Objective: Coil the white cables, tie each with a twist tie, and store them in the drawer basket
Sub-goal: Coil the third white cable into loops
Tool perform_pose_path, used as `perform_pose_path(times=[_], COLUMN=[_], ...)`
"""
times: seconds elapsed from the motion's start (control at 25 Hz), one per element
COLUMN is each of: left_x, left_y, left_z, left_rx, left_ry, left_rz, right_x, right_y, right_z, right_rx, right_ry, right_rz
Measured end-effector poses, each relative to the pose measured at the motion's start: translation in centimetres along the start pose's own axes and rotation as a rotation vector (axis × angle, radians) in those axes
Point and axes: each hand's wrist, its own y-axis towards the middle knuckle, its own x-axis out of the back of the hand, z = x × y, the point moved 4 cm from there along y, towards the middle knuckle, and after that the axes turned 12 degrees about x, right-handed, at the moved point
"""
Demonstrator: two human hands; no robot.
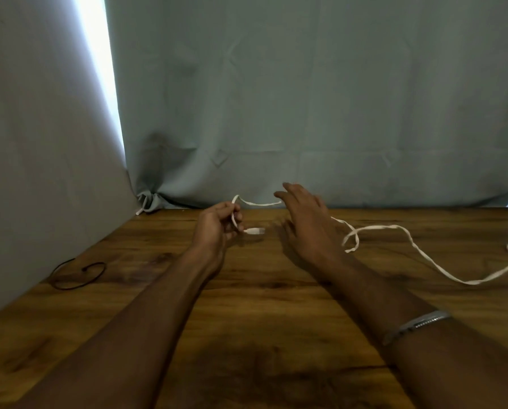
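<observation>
A flat white cable (423, 255) trails across the wooden table (261, 305) from the right edge toward the middle, with a loose loop near my right wrist. My left hand (217, 225) pinches the cable close to its plug end; the white connector (255, 231) sticks out to the right of my fingers. From there the cable arches up and over to my right hand (303, 219), which hovers with fingers spread and relaxed, the cable passing by its fingertips. A black twist tie (76, 273) lies curled on the table at the left.
A grey-green cloth backdrop (306, 98) hangs behind the table's far edge and along the left side. A silver bangle (418, 323) sits on my right forearm. No drawer basket is in view.
</observation>
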Motion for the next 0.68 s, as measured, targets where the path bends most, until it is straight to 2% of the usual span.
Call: perform_pose_path(times=[0.12,0.28,0.48,0.56,0.68], left_x=[0.6,1.2,1.6,1.9,1.2], left_y=[-0.4,-0.1,0.4,0.7,0.6], left_z=[-0.4,-0.8,-0.9,-0.9,-0.4], left_rx=[0.045,0.115,0.058,0.009,-0.064], left_ry=[-0.17,-0.324,-0.266,-0.213,0.004], left_rz=[0.084,0.146,0.102,0.038,-0.012], right_x=[-0.9,-0.8,-1.4,-1.2,-0.8], right_y=[-0.3,-0.1,-0.8,-0.3,0.4], right_z=[-0.9,-0.6,-0.1,0.9,3.0], right_rx=[0.027,0.048,0.072,0.153,0.303], right_ry=[0.028,0.051,0.188,0.211,0.231], right_rz=[0.13,0.087,0.226,0.214,0.181])
